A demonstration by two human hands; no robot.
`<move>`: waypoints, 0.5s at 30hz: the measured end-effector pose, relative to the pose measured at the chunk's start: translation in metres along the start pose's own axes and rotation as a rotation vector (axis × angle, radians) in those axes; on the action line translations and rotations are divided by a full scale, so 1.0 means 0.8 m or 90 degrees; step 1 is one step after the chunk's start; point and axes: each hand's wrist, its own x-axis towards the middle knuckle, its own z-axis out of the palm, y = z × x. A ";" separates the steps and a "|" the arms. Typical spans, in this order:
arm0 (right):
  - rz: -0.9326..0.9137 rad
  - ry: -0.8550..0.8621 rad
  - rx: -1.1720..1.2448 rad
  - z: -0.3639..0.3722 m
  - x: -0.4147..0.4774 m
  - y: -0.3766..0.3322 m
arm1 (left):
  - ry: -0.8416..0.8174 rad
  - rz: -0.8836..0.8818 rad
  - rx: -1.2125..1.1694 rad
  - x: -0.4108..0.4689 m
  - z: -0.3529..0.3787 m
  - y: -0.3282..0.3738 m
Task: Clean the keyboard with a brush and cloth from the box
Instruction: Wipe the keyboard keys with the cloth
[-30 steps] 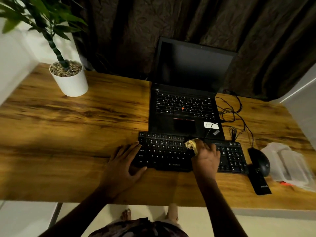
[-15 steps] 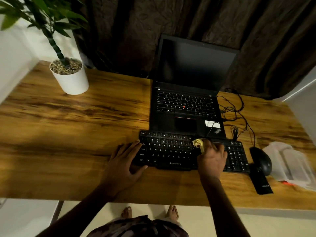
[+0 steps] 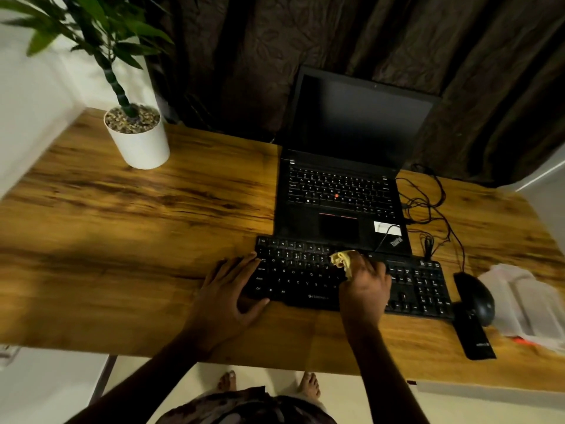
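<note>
A black external keyboard [image 3: 419,286] lies on the wooden desk in front of an open laptop. My right hand [image 3: 365,286] rests over its middle, shut on a crumpled yellow cloth [image 3: 341,261] pressed against the upper key rows. My left hand [image 3: 227,292] lies flat with fingers spread on the keyboard's left end, holding it down. A translucent plastic box [image 3: 526,304] sits at the desk's right edge. No brush shows in this view.
An open black laptop [image 3: 342,191] stands just behind the keyboard. A black mouse [image 3: 475,298] and a flat black device [image 3: 474,338] lie right of the keyboard, with tangled cables [image 3: 428,206] behind. A white plant pot [image 3: 137,139] stands far left.
My right hand with the cloth slid right along the upper key rows, then came back left toward the middle. My left hand has stayed on the keyboard's left end.
</note>
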 end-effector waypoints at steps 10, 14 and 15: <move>-0.159 0.018 0.047 0.016 -0.008 -0.064 | 0.016 0.014 0.000 -0.002 -0.006 0.004; -0.090 0.007 0.022 0.015 -0.003 -0.037 | 0.006 0.018 0.001 0.000 -0.003 0.002; -0.087 0.000 0.021 0.015 -0.003 -0.041 | 0.002 0.019 0.003 0.000 -0.002 0.001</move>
